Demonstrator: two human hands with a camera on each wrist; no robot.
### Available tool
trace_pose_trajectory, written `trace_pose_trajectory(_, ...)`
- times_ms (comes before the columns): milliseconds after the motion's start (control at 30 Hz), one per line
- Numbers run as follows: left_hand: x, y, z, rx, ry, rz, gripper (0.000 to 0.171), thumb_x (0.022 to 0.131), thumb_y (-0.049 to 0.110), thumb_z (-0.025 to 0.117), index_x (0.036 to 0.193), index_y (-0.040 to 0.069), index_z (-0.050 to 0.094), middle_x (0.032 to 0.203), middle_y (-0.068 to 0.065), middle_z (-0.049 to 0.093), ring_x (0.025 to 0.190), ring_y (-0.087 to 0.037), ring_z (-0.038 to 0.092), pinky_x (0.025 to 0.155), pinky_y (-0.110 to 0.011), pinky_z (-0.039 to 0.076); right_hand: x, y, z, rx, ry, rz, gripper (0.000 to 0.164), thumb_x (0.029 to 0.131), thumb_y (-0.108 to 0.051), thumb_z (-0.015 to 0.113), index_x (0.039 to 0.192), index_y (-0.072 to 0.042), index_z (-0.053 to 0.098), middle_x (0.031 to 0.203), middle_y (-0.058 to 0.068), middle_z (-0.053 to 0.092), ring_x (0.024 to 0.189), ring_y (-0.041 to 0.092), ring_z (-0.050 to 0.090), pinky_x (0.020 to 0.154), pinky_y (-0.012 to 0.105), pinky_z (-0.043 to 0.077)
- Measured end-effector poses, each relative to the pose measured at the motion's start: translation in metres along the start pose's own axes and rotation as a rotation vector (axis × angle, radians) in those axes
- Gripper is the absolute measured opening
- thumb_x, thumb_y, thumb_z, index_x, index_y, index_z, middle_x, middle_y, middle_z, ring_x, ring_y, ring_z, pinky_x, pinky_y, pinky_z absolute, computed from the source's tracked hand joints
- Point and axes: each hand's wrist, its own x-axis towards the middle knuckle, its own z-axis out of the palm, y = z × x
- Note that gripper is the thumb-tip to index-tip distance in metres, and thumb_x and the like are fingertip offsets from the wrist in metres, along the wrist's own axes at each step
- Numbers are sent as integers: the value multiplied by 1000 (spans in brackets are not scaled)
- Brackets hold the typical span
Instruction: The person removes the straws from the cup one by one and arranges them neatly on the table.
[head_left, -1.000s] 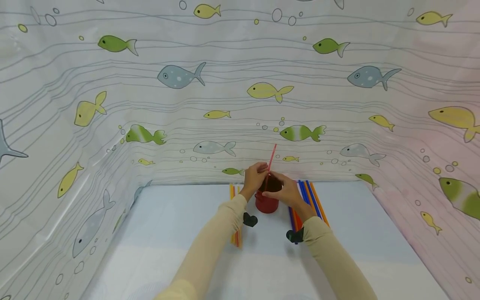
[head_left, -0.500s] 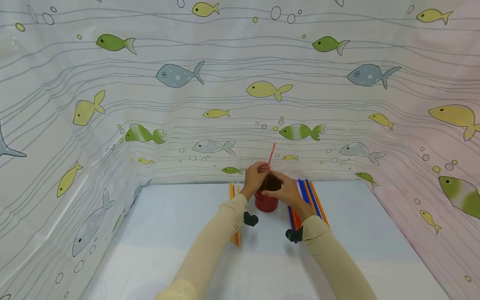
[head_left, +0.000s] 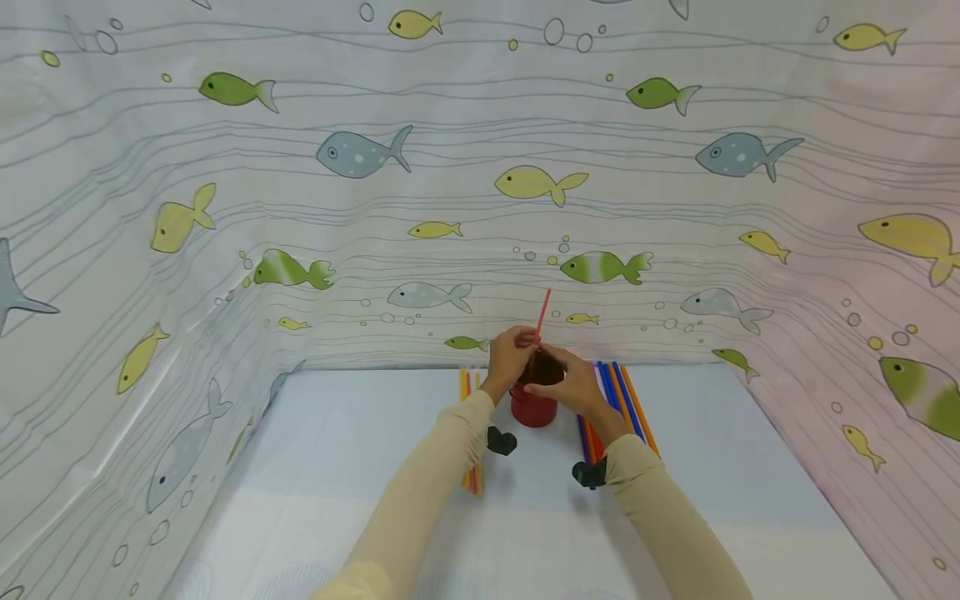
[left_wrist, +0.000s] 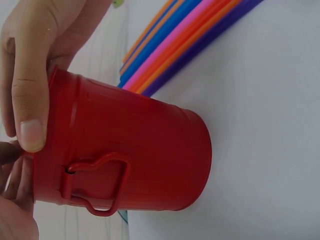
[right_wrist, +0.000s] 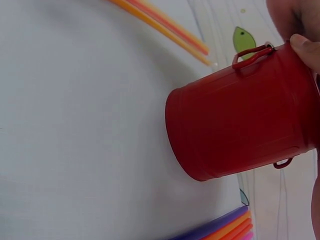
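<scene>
A small red pail (head_left: 534,412) with loop handles stands upright on the white table, seen close in the left wrist view (left_wrist: 135,135) and the right wrist view. My right hand (head_left: 576,385) holds it at the rim, thumb across the near side and fingers round the far side. My left hand (head_left: 512,357) pinches a pink-red drinking straw (head_left: 543,312) above the pail's opening. The straw leans slightly right, its lower part going down into the pail. Its lower end is hidden.
Yellow and red straws (head_left: 468,479) lie left of the pail, partly under my left arm. Blue, orange, purple and pink straws (head_left: 628,392) lie on the right, partly under my right arm. A fish-patterned curtain (head_left: 450,200) encloses the table's back and sides.
The straw has sunk and tilted very slightly in my left hand. Both hands and the pail keep their places.
</scene>
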Motion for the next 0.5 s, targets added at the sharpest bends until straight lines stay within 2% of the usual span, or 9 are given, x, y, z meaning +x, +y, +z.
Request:
trace_pose_trajectory(200,2,9,-7,4,11,49,21,85,2,74,106,2,71,95,-9,74,88,-19,71,77,-26,58,0,-1,-1,2,6,28,88,72,-45,85,148,-25,44,142,1,50,126,28,49,100,55,45)
trace_pose_trajectory(367,4,15,-14,-5,9,37,21,86,2,74,107,3,71,96,-9,73,88,-18,71,76,-26,58,0,-2,-1,24,11,43,88,73,-41,86,148,-21,45,140,1,52,124,28,50,98,55,47)
trace_pose_trajectory(500,6,19,-21,38,10,58,23,86,5,74,109,5,72,96,-6,74,88,-15,70,76,-23,57,-1,-1,1,27,1,48,89,73,-40,86,148,-18,44,140,4,52,125,31,50,97,55,48)
